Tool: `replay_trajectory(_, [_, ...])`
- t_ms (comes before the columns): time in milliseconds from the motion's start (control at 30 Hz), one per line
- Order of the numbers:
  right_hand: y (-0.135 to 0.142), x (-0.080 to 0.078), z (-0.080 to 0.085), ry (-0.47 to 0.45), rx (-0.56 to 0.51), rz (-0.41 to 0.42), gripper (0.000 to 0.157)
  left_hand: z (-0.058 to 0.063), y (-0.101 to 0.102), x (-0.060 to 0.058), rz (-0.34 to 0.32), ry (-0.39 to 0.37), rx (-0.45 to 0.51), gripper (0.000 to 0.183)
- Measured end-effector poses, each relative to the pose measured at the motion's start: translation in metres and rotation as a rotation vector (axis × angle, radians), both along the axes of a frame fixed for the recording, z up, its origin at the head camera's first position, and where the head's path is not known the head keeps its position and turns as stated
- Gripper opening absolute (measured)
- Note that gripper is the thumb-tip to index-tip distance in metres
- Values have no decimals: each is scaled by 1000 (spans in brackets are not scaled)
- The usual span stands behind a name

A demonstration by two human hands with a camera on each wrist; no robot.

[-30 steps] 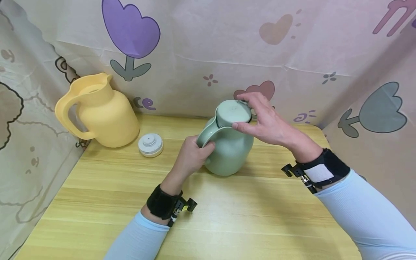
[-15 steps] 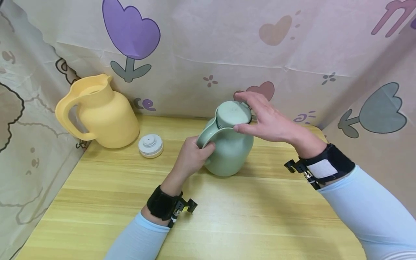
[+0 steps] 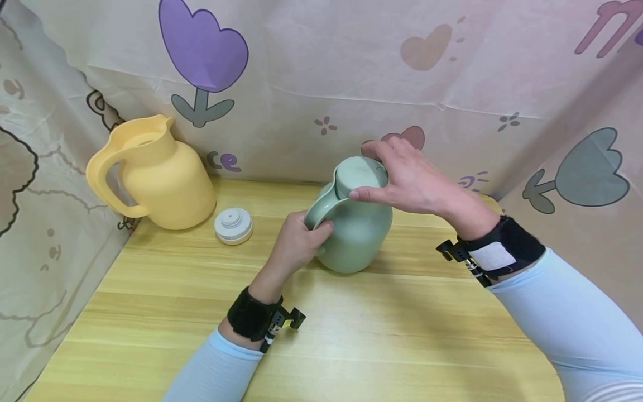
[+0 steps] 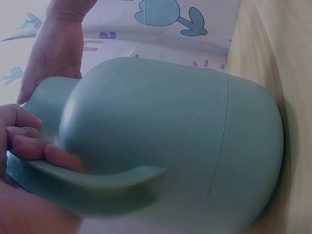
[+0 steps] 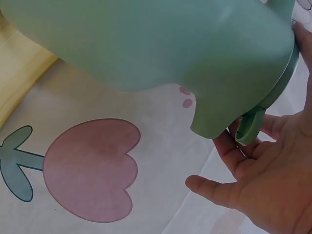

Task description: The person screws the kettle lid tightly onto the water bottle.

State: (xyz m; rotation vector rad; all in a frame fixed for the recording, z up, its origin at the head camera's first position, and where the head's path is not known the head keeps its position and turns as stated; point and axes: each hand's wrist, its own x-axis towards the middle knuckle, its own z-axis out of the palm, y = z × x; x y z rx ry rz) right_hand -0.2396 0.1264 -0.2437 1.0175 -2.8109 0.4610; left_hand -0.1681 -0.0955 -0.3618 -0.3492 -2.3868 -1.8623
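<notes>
A green jug [image 3: 354,240] stands upright on the table, its handle toward the near left. My left hand [image 3: 300,239] grips that handle [image 4: 105,180], fingers curled round it in the left wrist view. A round green lid [image 3: 358,172] sits in the jug's mouth. My right hand [image 3: 409,178] holds the lid from the right, thumb at its near side and fingers over its far side. In the right wrist view, several fingers lie by a small green tab [image 5: 250,127] next to the spout [image 5: 209,117]; one finger sticks out apart.
A yellow jug [image 3: 168,178] with an uncovered top stands at the back left. Beside it on the wooden table [image 3: 351,340] lies a small white round stopper [image 3: 233,225]. A printed cloth [image 3: 311,61] hangs behind and along both sides.
My right hand has shifted slightly left, and its thumb and fingers reach farther round the lid. My left hand and the green jug stay in place.
</notes>
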Motion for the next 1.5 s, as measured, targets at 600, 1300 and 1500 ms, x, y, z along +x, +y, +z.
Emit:
replay_trajectory(600, [-4, 2, 6, -73, -3, 18, 84, 1, 0, 0, -7, -17, 6, 33])
replay_trajectory(1300, [-10, 6, 22, -100, 109, -26, 73, 2, 0, 1, -3, -31, 15, 32])
replay_trajectory(1500, [-15, 8, 25, -109, 171, -113, 86, 2, 1, 1, -1, -26, 11, 32])
